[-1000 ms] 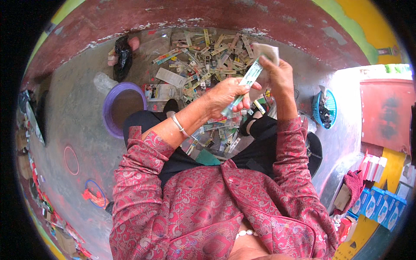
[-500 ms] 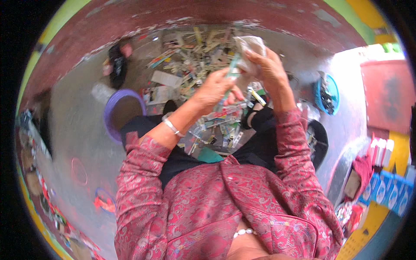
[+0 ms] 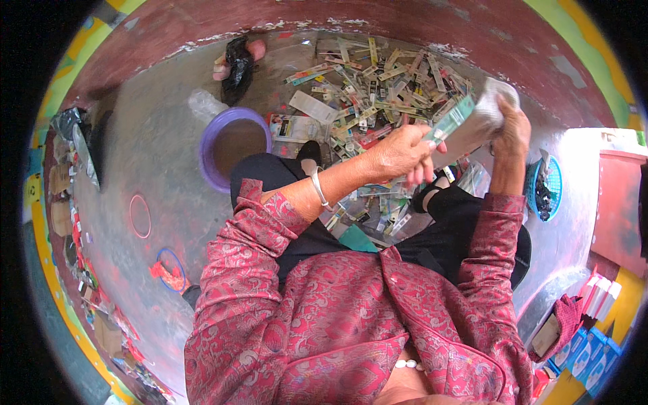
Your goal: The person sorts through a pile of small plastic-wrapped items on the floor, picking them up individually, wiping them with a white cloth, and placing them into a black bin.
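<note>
My left hand is closed on the lower end of a long, narrow, flat pack with a green and clear face. The pack tilts up to the right. A whitish, folded cloth, smeared by motion, is gripped in my right hand against the pack's upper end. Whether cloth and pack touch is hard to tell. Below both hands, a loose heap of similar narrow packs spreads over the floor between and beyond my feet. A whitish flat piece lies at the heap's left side.
Left of my knee stands a purple basin holding brownish water. A blue basket with dark items is at the right. Beyond the basin lie a black bag and a crumpled clear bag. Blue boxes sit at lower right.
The whole view has shifted, so the floor things sit farther right. My hands have moved apart, with the cloth now near the pack's upper end and more of the pack showing.
</note>
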Motion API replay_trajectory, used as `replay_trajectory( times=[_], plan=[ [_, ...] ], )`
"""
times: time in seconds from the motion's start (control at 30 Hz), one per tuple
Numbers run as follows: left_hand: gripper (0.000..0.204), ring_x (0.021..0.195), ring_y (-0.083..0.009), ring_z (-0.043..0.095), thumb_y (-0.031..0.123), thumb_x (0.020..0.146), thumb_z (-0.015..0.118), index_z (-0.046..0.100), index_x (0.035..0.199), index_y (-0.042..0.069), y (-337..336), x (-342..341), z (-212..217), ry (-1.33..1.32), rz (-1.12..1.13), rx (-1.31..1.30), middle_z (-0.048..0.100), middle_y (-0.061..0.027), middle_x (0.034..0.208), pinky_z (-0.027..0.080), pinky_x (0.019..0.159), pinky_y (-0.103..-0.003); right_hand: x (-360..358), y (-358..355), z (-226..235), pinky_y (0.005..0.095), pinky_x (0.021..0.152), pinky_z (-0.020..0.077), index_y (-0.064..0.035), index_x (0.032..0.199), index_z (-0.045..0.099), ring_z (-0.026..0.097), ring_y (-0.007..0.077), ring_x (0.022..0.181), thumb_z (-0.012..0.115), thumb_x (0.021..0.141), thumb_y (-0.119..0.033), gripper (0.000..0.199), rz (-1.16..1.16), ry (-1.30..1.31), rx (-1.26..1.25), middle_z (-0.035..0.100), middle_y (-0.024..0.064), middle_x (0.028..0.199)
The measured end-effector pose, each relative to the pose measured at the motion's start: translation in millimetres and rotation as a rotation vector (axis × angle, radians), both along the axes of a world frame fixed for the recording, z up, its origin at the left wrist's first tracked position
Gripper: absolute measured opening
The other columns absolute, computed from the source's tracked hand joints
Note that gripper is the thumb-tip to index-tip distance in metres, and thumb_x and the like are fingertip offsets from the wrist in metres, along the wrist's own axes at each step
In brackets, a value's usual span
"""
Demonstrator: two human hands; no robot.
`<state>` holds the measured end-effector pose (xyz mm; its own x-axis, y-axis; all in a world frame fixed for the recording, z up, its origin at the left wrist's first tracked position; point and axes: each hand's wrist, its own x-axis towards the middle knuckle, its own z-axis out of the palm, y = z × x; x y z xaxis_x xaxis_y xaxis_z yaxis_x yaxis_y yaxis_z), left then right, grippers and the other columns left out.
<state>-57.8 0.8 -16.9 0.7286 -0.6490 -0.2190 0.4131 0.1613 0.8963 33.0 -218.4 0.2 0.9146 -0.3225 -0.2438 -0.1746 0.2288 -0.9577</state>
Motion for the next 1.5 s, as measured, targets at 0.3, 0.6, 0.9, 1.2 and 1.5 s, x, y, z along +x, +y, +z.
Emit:
replay_trajectory(
  times=[0.3, 0.6, 0.9, 1.2, 1.5],
  plan=[
    [0.019, 0.091, -0.0131, 0.053, 0.014, 0.088, 0.043, 0.052, 0.101, 0.003, -9.7, 23.5, -14.3, 0.053, 0.633, -0.209, 0.057, -0.0065, 0.096, 0.043, 0.082, -0.030, -45.0, 85.1, -0.8, 0.0226, 0.058, 0.0452, -0.0002, 0.096, 0.059, 0.054, 0.0078, 0.066, 0.058, 0.081, -0.016, 0.021, 0.406, -0.124, -0.101, 0.060, 0.0019, 0.080],
    [0.022, 0.091, -0.0177, 0.055, 0.025, 0.086, 0.050, 0.053, 0.099, 0.007, -9.2, 30.7, -21.1, 0.388, 0.664, -0.674, 0.058, -0.0059, 0.095, 0.042, 0.085, -0.036, -58.5, 109.5, -11.1, 0.0262, 0.068, 0.0444, 0.0009, 0.098, 0.054, 0.054, 0.0116, 0.077, 0.062, 0.073, -0.011, 0.028, 0.557, -0.283, -0.579, 0.061, 0.0078, 0.086],
    [0.041, 0.102, -0.0169, 0.049, 0.036, 0.089, 0.044, 0.050, 0.116, 0.006, 15.2, 36.6, 5.8, 0.126, 0.482, -0.476, 0.051, -0.0067, 0.112, 0.038, 0.090, -0.033, -57.4, 100.9, 20.4, 0.0227, 0.061, 0.0435, 0.0009, 0.091, 0.059, 0.055, 0.0105, 0.068, 0.063, 0.068, -0.010, 0.025, 0.747, -0.007, -0.339, 0.060, 0.0026, 0.079],
    [0.026, 0.069, -0.0143, 0.051, 0.021, 0.086, 0.045, 0.056, 0.095, -0.001, 49.7, 78.4, 13.4, -0.118, 0.743, -0.625, 0.056, -0.0063, 0.082, 0.041, 0.065, -0.029, -51.6, 106.1, -4.1, 0.0242, 0.055, 0.0413, 0.0006, 0.082, 0.062, 0.051, 0.0097, 0.059, 0.061, 0.070, -0.017, 0.021, 0.873, -0.148, -0.468, 0.058, 0.0017, 0.066],
    [0.037, 0.117, -0.0288, 0.042, 0.024, 0.094, 0.030, 0.047, 0.115, -0.003, 111.9, 73.0, 63.2, -0.237, 0.635, -0.784, 0.045, -0.0184, 0.124, 0.038, 0.097, -0.039, -29.9, 87.3, -0.8, 0.0222, 0.057, 0.0409, -0.0019, 0.088, 0.058, 0.052, 0.0085, 0.069, 0.058, 0.078, -0.019, 0.019, 0.658, 0.025, 0.057, 0.057, 0.0011, 0.075]
  ],
)
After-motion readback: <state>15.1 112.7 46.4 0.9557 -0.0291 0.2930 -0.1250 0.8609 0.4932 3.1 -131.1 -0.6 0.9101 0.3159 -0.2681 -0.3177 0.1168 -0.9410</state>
